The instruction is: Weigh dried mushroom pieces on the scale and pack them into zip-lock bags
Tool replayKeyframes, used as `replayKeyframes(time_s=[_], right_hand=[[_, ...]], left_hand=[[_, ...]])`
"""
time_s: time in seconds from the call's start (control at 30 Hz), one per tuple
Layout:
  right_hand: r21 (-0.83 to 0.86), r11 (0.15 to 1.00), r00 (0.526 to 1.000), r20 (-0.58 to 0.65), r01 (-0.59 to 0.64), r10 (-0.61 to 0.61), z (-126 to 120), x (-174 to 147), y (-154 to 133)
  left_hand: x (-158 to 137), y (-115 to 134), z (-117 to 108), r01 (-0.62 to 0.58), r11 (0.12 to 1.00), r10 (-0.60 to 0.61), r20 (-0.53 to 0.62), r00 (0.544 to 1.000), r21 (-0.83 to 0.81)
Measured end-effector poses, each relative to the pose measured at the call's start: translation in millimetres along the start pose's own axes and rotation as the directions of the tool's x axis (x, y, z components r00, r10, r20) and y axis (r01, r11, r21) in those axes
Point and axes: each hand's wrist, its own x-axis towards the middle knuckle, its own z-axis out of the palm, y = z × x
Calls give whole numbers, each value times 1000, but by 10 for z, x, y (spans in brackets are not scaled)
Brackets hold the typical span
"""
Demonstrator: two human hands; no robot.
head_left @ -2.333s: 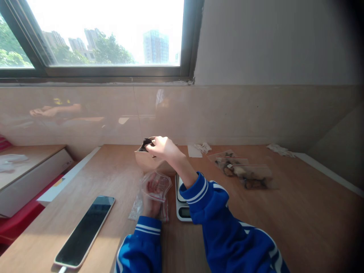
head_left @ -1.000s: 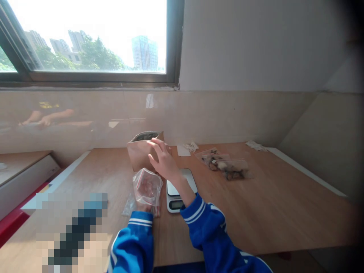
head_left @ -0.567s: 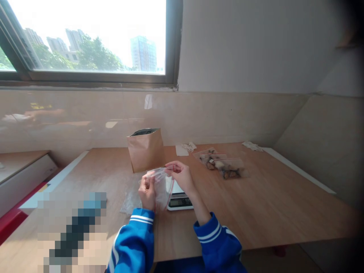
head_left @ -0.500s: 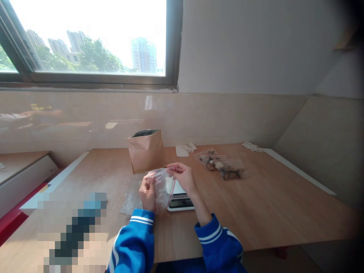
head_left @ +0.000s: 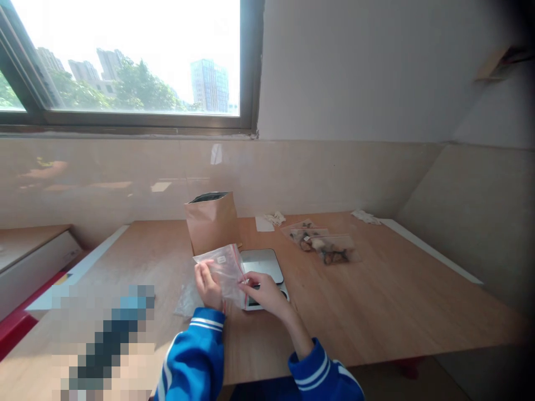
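Observation:
A clear zip-lock bag with a red seal line hangs between my two hands above the table. My left hand grips its left side with the fingers pressed together. At the red-lined edge, my right hand pinches the bag between thumb and fingers. Partly behind the bag and my right hand sits a white kitchen scale, with nothing on its plate. More clear plastic bags lie flat beside my left wrist. Just beyond the hands stands a brown paper pouch, its top open.
Several filled zip-lock bags with dark contents lie right of the scale. A white card and crumpled whitish scraps rest near the wall. Another crumpled scrap is at the back right. A blurred-out patch covers the table's left front.
The bag has turned so its red-lined edge faces right and its side faces me. My right hand has moved down along that edge, uncovering more of the scale's plate.

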Motion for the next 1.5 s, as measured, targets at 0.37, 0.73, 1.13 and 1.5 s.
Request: replayKeyframes(time_s=[0.37,0.73,1.13,1.5], right_hand=[[-512,820,708,-677,-255,-203,-1229,-49,842],[-538,510,565,-817,-671,-119,-1598,-203,1463],[-460,748,349,-881,-478,-318,-1588,-391,1162],[210,973,380,-911,93,160,-386,-838,-146]], left_hand=[[348,433,-337,-17,949,-48,201,978,313],[339,275,-641,-379,494,214,313,925,783],[-23,-35,-752,-435,529,1,512,859,729],[-638,907,-128,55,986,-147,675,723,157]])
